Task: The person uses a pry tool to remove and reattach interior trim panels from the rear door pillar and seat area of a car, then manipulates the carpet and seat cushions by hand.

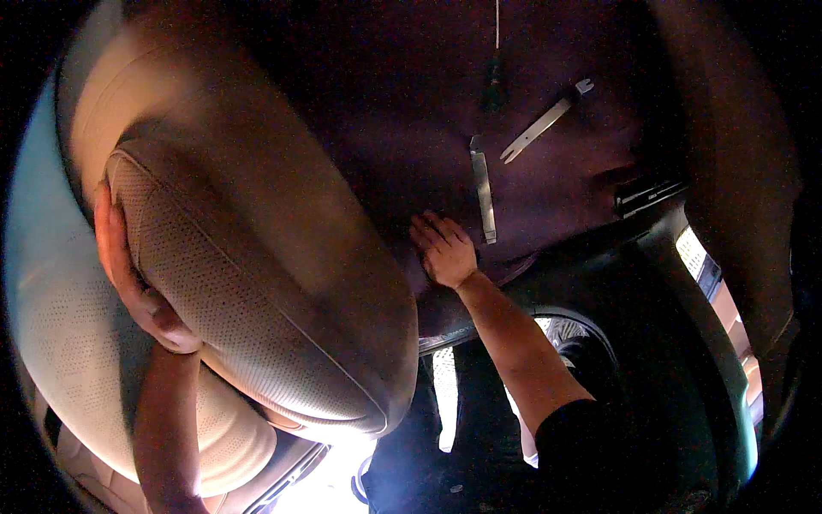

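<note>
A padded, perforated tan car seat part [248, 291] with a raised seam fills the left half of the view. My left hand [137, 274] is curled along its left edge, fingers lying against the side. To the right, my right hand [445, 250] rests palm down on a dark purplish surface [556, 197], fingers slightly spread and nothing in them. Just beyond that hand lies a flat metal pry bar [485, 193]. A second metal pry tool [544, 128], forked at its ends, lies farther off at a slant.
A thin tool with a metal shaft and dark handle [493, 81] lies at the far side, mostly in shadow. Pale perforated seat upholstery [68, 343] spreads at the lower left. Dark trim [668, 325] curves along the right, and bright light comes in from below.
</note>
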A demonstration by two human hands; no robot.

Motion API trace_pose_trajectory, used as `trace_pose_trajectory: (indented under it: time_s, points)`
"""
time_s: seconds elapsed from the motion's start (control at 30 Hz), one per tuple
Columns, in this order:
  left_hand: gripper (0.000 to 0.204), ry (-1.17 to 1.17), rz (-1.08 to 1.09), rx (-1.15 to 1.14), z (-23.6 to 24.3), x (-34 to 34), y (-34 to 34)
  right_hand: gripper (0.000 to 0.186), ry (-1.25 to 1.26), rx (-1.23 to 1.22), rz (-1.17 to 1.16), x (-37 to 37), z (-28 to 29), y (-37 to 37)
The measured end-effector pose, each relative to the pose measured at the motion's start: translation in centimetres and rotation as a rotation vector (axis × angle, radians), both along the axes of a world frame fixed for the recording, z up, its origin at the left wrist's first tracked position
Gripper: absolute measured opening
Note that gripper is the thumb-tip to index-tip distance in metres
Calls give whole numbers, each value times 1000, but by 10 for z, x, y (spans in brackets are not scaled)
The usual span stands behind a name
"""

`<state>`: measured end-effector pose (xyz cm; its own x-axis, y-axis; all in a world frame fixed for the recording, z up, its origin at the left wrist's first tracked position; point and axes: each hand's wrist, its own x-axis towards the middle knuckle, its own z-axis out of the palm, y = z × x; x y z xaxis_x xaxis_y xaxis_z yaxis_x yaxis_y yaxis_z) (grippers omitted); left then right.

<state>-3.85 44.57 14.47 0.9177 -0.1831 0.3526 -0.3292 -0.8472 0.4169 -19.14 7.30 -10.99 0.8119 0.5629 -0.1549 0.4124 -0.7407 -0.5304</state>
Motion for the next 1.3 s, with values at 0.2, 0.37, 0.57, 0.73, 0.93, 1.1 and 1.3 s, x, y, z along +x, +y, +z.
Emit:
trace_pose_trajectory:
  time_s: [0.2,0.37,0.57,0.73,0.93,1.1,1.3]
  points:
    - [98,40,-12,-82,-1,5,-10,56,42,2,-21,-9,-24,-6]
    - [93,15,-25,-25,5,7,-8,54,-15,44,-40,5,-10,2]
    - [78,-67,-31,82,-1,4,-26,53,-34,103,-18,7,-3,-24]
    - [76,-50,6,128,2,-1,-20,38,-517,76,-776,118,14,-77]
    - [80,-73,-46,85,-5,9,-24,38,-56,-32,-764,184,19,-107]
    - [83,-61,2,114,0,3,-18,52,-43,-163,-659,72,24,-89]
    - [83,-103,-21,94,-13,5,-11,27,-116,-300,-727,-21,13,-93]
